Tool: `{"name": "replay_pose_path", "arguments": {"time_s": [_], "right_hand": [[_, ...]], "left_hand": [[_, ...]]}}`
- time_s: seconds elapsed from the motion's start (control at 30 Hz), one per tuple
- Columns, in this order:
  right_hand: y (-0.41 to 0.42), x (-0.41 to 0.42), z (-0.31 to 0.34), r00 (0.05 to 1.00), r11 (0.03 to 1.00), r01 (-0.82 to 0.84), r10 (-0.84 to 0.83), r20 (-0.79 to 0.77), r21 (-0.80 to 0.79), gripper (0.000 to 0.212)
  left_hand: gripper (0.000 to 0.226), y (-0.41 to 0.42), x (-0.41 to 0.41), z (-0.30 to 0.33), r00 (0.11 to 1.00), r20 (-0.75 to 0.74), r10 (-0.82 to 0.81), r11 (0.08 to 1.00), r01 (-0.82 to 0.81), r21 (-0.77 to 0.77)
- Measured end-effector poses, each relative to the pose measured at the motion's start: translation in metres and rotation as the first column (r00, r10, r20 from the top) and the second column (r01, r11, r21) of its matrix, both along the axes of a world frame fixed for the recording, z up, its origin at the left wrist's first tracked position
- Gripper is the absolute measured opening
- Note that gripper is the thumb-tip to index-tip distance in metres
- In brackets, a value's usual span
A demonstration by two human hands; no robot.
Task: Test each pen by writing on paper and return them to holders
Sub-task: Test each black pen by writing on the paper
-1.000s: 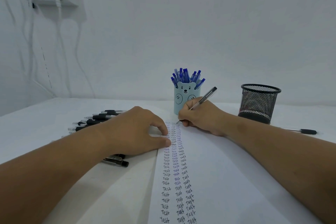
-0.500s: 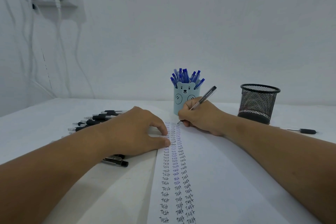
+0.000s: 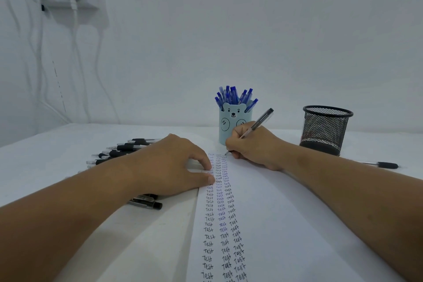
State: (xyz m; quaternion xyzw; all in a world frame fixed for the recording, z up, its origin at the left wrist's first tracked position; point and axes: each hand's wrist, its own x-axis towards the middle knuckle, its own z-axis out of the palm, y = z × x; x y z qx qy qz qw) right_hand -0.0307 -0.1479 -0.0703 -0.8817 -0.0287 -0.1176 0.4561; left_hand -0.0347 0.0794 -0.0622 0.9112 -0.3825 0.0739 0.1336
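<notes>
A clear-barrelled black pen (image 3: 256, 125) is pinched in the curled right hand (image 3: 254, 146), tip on the white paper sheet (image 3: 286, 224). The sheet is pressed by the left hand (image 3: 169, 165), fingers loosely bent. White table (image 3: 45, 155), white wall (image 3: 251, 30).

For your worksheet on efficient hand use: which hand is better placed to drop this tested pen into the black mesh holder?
Right, probably. The right hand already grips the pen, and the mesh holder stands on its side; the left hand rests on the paper.

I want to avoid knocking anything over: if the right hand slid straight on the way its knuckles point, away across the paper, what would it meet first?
Probably the bear pen holder, standing just beyond the right hand; the depth is hard to judge.
</notes>
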Motion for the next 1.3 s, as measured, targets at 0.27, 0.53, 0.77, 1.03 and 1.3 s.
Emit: {"name": "replay_pose_path", "arguments": {"time_s": [0.27, 0.53, 0.77, 1.03, 1.3], "right_hand": [[0.000, 0.001, -0.001, 1.000, 1.000, 0.013, -0.013, 0.003, -0.008, 0.024], [0.001, -0.001, 0.001, 1.000, 1.000, 0.022, -0.022, -0.016, 0.005, 0.027], [0.001, 0.001, -0.001, 1.000, 0.999, 0.028, -0.027, 0.002, -0.021, 0.030], [0.005, -0.006, 0.003, 1.000, 0.977, 0.017, -0.020, 0.015, 0.211, 0.024], [0.009, -0.019, 0.005, 0.875, 0.989, -0.006, -0.066, 0.479, 0.147, 0.031]], "left_hand": [[0.039, 0.001, -0.001, 0.000, 1.000, -0.006, 0.004, 1.000, -0.004, 0.003], [0.037, 0.000, 0.000, -0.001, 1.000, -0.020, 0.007, 1.000, -0.007, -0.011], [0.039, 0.001, 0.000, -0.001, 1.000, -0.023, 0.005, 1.000, -0.006, -0.009], [0.039, 0.002, 0.000, -0.001, 0.999, -0.029, -0.013, 1.000, 0.013, -0.019], [0.037, 0.003, 0.000, -0.001, 0.998, -0.043, -0.043, 0.999, 0.041, -0.033]]}}
